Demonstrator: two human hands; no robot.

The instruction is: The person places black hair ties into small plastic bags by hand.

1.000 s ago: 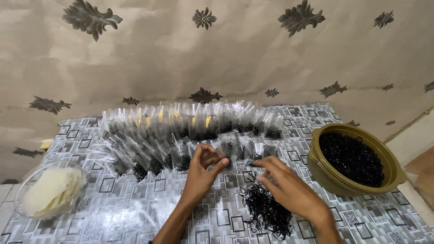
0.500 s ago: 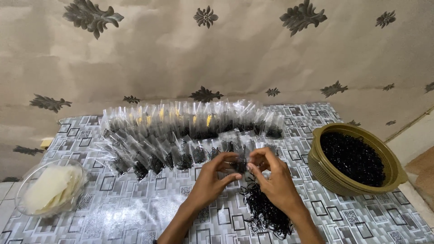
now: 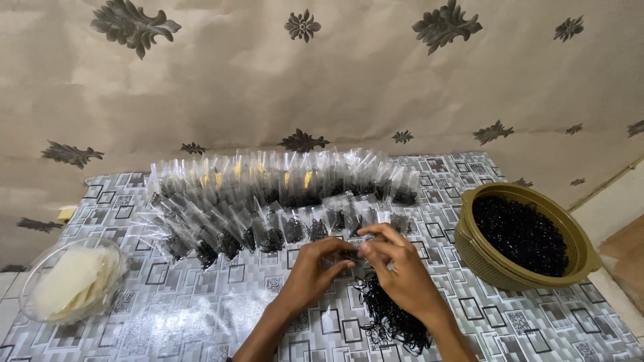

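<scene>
loose heap of black elastic bands [image 3: 392,318]: on the patterned mat [image 3: 201,315], nearest the viewer, under the right wrist. left hand [image 3: 312,271] and right hand [image 3: 396,268]: fingertips meeting above the heap, pinching a small clear packet with black bands [image 3: 350,253] between them. clear bowl [image 3: 70,281] of pale sheets: far left. olive basket [image 3: 523,234] of black bands: far right. filled clear packets [image 3: 282,201]: overlapping rows beyond the hands, against the patterned wall [image 3: 335,74].
</scene>
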